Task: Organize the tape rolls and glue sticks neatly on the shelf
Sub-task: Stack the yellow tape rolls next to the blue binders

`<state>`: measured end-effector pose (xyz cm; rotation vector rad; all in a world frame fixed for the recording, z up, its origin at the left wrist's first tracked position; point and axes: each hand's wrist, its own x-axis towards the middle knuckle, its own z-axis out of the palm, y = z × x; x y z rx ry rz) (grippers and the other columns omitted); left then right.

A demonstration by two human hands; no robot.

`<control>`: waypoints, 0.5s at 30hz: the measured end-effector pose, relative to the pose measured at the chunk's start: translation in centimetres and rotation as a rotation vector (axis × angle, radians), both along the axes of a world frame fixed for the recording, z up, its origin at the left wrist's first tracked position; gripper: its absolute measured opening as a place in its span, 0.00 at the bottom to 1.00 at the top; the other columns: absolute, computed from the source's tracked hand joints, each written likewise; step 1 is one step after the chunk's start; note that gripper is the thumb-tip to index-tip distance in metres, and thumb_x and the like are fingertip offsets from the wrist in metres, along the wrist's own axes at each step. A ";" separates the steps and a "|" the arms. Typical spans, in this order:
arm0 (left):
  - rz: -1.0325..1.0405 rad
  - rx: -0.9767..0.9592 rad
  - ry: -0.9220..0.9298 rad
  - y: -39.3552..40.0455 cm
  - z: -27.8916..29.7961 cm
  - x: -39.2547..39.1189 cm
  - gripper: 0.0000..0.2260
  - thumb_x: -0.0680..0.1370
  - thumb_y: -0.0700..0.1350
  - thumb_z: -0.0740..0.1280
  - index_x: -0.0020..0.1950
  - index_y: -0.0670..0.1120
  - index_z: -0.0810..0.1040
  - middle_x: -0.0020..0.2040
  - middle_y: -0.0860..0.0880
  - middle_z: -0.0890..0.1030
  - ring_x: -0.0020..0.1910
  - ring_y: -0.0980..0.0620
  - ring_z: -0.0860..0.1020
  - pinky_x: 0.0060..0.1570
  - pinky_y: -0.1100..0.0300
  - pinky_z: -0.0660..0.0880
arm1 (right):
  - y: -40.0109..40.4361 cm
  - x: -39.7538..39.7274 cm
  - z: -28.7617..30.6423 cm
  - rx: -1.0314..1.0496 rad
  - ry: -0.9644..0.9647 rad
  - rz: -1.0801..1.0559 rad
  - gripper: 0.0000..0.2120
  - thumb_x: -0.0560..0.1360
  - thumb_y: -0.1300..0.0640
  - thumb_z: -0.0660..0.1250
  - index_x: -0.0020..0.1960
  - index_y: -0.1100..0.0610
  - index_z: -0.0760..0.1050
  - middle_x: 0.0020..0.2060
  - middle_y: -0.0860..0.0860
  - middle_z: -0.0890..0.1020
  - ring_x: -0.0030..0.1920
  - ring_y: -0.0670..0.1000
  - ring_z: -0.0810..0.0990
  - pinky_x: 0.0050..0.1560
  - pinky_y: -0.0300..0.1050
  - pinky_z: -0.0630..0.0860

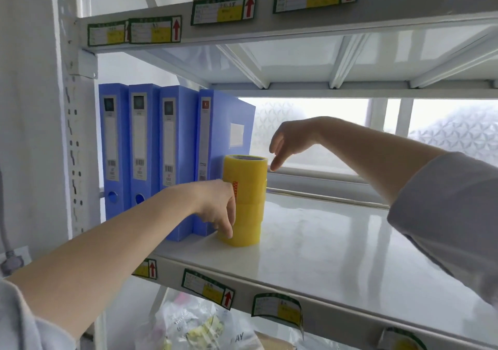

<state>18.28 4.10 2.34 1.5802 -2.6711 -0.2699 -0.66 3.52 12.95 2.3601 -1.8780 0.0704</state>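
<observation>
Left hand (218,209) is curling its fingers down the near-left side of the yellow tape stack (244,201), touching it, with the inner fingertips hidden behind the rolls. The stack is standing upright at frame centre, long axis vertical, on the white shelf (336,242), just beside the rightmost blue binder (215,139). Right hand (288,144) is hovering just right of the stack's top, fingers loosely spread, holding nothing; roll seams and label text are too blurred to make out.
</observation>
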 end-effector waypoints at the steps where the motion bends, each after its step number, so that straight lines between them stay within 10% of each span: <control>1: -0.018 0.006 0.010 0.5 0.2 -0.9 0.12 0.68 0.49 0.76 0.49 0.48 0.84 0.46 0.51 0.84 0.46 0.55 0.82 0.52 0.55 0.79 | 0.8 -1.7 0.2 0.006 -0.011 -0.034 0.28 0.66 0.45 0.75 0.62 0.55 0.76 0.57 0.48 0.80 0.59 0.54 0.78 0.63 0.50 0.73; 15: -0.326 -0.115 0.001 5.6 1.4 -22.7 0.12 0.67 0.50 0.76 0.49 0.52 0.82 0.47 0.51 0.85 0.43 0.56 0.81 0.36 0.65 0.72 | 16.0 -27.4 -2.3 0.251 0.127 -0.622 0.26 0.66 0.50 0.77 0.62 0.55 0.77 0.59 0.51 0.80 0.55 0.50 0.77 0.62 0.48 0.74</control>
